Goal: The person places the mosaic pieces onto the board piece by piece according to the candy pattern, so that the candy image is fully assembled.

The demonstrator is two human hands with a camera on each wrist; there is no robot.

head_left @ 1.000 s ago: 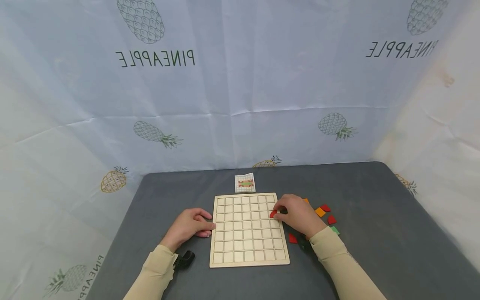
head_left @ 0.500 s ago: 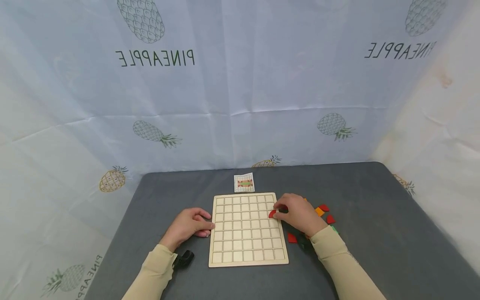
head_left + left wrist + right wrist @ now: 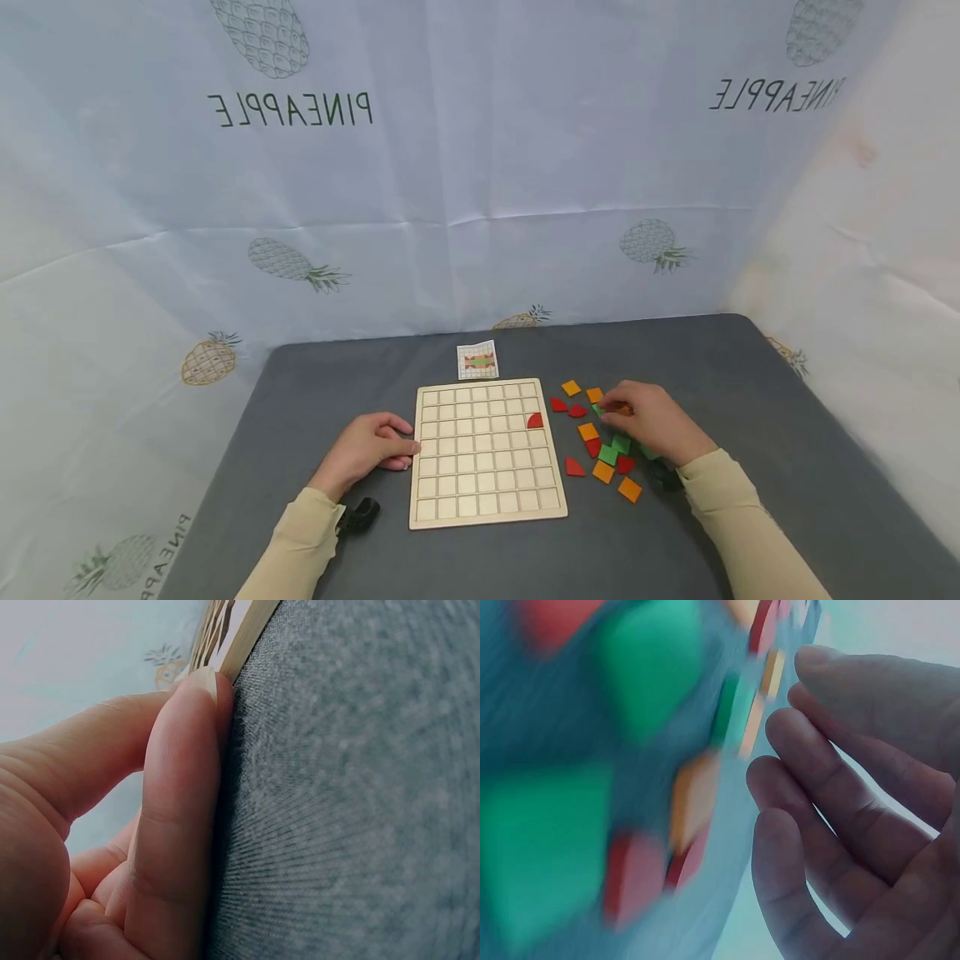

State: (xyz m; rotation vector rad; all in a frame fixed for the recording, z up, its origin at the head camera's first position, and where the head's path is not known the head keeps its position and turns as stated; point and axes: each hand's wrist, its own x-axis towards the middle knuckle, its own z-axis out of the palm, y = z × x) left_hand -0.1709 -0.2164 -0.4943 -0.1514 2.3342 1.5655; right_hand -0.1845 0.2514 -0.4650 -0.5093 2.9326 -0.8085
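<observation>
A wooden grid board (image 3: 486, 460) lies flat on the dark table, and one red quarter-round tile (image 3: 535, 421) sits near its right edge in the upper part. My left hand (image 3: 367, 442) rests at the board's left side; in the left wrist view the thumb and a fingertip touch the edge (image 3: 251, 637). My right hand (image 3: 651, 417) is over the loose tiles to the right. Its fingers bend loosely and hold nothing in the right wrist view. Near it are green tiles (image 3: 621, 444), orange tiles (image 3: 588, 432) and red tiles (image 3: 626, 464); some are partly hidden under the hand.
A small printed card (image 3: 477, 362) with a coloured pattern lies behind the board. More loose tiles, such as a red one (image 3: 574, 467) and an orange one (image 3: 630, 489), lie right of the board. A pineapple-print cloth (image 3: 480, 150) hangs behind the table.
My right hand has let go of the red tile, which stays on the board, and has moved right over the loose tiles. The left hand keeps its place at the board. The head view has shifted slightly.
</observation>
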